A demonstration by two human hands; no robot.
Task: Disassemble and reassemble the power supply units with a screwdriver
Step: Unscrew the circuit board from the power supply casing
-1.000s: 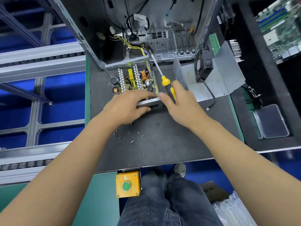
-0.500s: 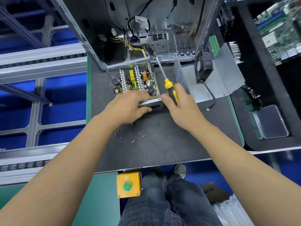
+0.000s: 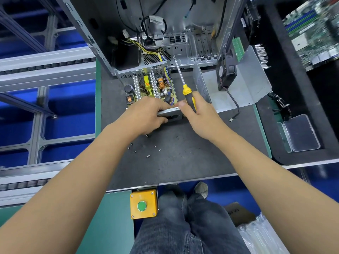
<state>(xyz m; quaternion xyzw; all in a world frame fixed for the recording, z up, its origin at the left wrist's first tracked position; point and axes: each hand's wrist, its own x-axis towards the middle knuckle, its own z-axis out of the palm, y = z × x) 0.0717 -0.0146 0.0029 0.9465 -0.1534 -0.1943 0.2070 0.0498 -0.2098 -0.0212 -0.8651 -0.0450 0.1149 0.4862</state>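
An open power supply unit sits on the dark mat, its circuit board and heat sinks exposed. My left hand grips the unit's near metal edge, fingers curled over it. My right hand holds a yellow-and-black screwdriver by the handle; its shaft points away from me, tip beside the case's rear panel. The right thumb touches the unit's near right corner. Several loose screws lie on the mat in front of the unit.
An open computer case stands behind the unit with cables hanging inside. The grey metal cover and a black fan lie at the right. A clear plastic box and a motherboard are farther right. An orange button box sits below the mat's edge.
The view has shifted slightly. Both hands stay at the unit's near edge, and the screwdriver's tilt is nearly unchanged.
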